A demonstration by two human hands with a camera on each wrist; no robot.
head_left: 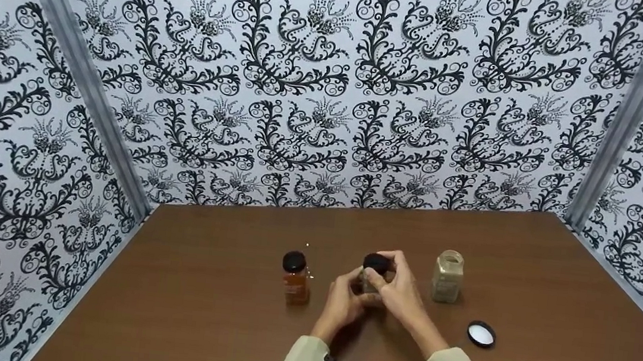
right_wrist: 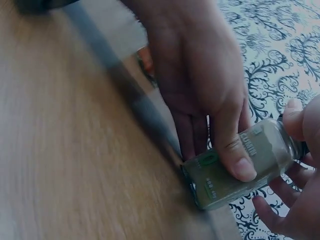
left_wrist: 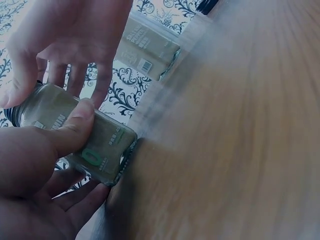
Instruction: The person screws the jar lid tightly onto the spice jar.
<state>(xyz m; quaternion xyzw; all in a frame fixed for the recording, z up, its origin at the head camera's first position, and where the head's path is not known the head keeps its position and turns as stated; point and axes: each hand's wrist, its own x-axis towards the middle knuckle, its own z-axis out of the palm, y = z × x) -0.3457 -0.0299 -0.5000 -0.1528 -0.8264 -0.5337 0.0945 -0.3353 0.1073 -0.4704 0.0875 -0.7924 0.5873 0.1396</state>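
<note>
A square glass spice jar [left_wrist: 112, 137] of greenish-brown powder, with a black lid [head_left: 375, 262], is between both hands in front of me. My left hand [head_left: 341, 302] grips the jar's body, its thumb across the printed label. At the top, my right hand [head_left: 402, 291] holds the black lid with thumb and fingers. In the right wrist view the jar [right_wrist: 270, 145] has its base close to the tabletop; whether it touches is hard to tell. The lid's seam is partly hidden by fingers.
An uncapped jar [head_left: 447, 280] of similar powder stands to the right. A black lid [head_left: 481, 334], white inside up, lies before it. On the left stands a black-capped jar of orange-red spice [head_left: 296, 285]. Patterned walls [head_left: 304, 113] border the brown table [head_left: 211, 324].
</note>
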